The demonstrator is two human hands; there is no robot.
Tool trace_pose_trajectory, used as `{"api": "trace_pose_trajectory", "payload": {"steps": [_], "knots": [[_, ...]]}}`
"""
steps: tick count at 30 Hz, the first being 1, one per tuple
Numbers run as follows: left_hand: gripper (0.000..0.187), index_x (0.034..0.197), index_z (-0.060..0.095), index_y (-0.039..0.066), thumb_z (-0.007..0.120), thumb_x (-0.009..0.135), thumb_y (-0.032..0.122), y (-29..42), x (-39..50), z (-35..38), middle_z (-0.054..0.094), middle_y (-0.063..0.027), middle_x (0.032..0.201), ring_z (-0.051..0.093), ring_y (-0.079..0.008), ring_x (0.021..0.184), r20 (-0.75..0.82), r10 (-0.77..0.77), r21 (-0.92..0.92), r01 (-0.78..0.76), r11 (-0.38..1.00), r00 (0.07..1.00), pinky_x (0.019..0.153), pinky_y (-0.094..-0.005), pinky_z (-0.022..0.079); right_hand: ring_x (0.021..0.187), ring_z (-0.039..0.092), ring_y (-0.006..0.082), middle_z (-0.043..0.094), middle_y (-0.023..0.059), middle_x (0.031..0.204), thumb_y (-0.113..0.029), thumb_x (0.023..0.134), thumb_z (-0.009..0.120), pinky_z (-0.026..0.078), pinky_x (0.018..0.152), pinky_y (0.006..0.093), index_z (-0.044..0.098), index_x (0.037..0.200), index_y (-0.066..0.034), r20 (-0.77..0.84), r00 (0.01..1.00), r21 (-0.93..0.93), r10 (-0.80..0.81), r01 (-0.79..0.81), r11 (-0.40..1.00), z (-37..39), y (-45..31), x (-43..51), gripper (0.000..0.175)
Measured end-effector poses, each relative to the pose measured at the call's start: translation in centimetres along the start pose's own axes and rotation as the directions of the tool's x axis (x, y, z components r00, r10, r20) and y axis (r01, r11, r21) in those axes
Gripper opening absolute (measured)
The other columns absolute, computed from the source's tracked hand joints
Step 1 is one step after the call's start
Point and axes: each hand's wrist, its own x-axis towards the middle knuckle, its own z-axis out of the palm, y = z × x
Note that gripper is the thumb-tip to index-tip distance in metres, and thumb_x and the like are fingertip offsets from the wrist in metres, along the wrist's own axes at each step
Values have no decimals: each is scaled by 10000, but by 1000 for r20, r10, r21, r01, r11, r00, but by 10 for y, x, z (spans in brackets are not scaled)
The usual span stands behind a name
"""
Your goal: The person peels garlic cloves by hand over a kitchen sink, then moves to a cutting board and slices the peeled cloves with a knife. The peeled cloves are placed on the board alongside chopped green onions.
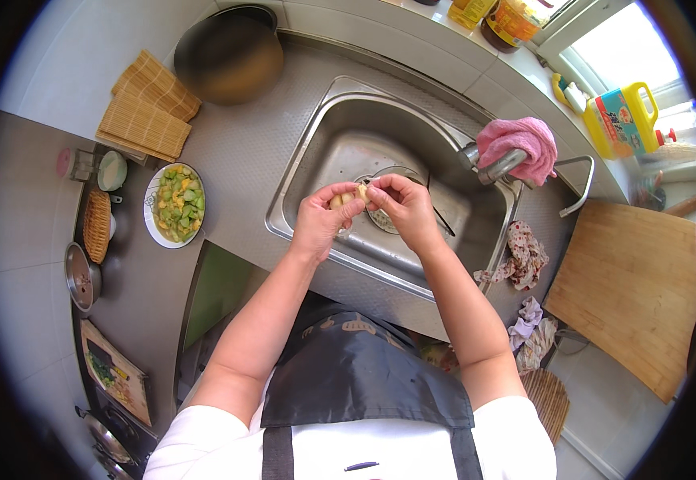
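Over the stainless steel sink [348, 144], both hands meet at chest height. My left hand [324, 219] holds several pale pieces that look like garlic cloves [337, 201], partly hidden by its fingers. The thumb and fingers of my right hand [408, 207] pinch at one clove [362, 192] at the left fingertips. Below them, a clear round dish [411, 174] rests on the sink floor, largely hidden by the hands. A thin dark stick [444, 222], perhaps a chopstick, lies beside it.
A pink cloth [519, 147] drapes the faucet [504, 167]. Left stands a plate of cooked green vegetable and egg [175, 205], near bamboo mats [144, 126] and a dark wok [228, 60]. Right are a crumpled cloth [526, 255] and a wooden board [629, 288]. A yellow jug [620, 123] sits on the sill.
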Motion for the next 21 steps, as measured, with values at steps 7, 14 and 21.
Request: {"api": "trace_pose_trajectory", "payload": {"steps": [7, 14, 21], "knots": [[276, 1022, 664, 1, 746, 769, 74, 17, -11, 6, 629, 5, 857, 550, -50, 734, 28, 56, 224, -61, 973, 998, 624, -190, 447, 771, 636, 160, 626, 62, 849, -46, 809, 675, 519, 668, 272, 628, 902, -6, 197, 902, -531, -384, 428, 731, -13, -18, -2, 112], [248, 1004, 678, -16, 738, 776, 62, 24, -12, -3, 642, 4, 909, 579, -70, 819, 215, 91, 348, -163, 923, 972, 733, -199, 463, 731, 614, 267, 596, 105, 835, -27, 766, 678, 505, 649, 331, 595, 837, -14, 418, 841, -571, -345, 538, 620, -17, -34, -2, 110], [281, 1005, 663, 0, 762, 754, 80, 26, -15, -4, 637, -13, 836, 570, -67, 731, 99, -71, 250, 44, 967, 993, 628, -207, 468, 690, 576, 261, 568, 108, 800, 19, 747, 657, 481, 625, 347, 525, 831, -8, 441, 809, -576, -389, 587, 569, -10, -30, -3, 159]]}}
